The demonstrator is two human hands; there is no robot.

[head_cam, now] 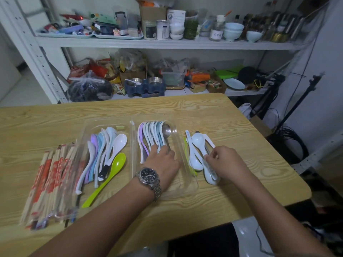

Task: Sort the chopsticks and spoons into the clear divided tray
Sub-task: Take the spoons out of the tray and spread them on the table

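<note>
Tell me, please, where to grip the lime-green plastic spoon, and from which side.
I would pinch the lime-green plastic spoon by its long handle, coming from the near side: the handle lies free over the wooden table, while its bowl sits close beside the white spoon.

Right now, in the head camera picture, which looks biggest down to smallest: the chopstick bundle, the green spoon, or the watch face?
1. chopstick bundle
2. green spoon
3. watch face
The watch is nearest the camera, yet looks smallest.

Behind the wooden table point(213, 112) a white shelf point(167, 45) holds bowls point(233, 30) (stacked), jars point(216, 31) and a dark bag point(89, 90).
</note>
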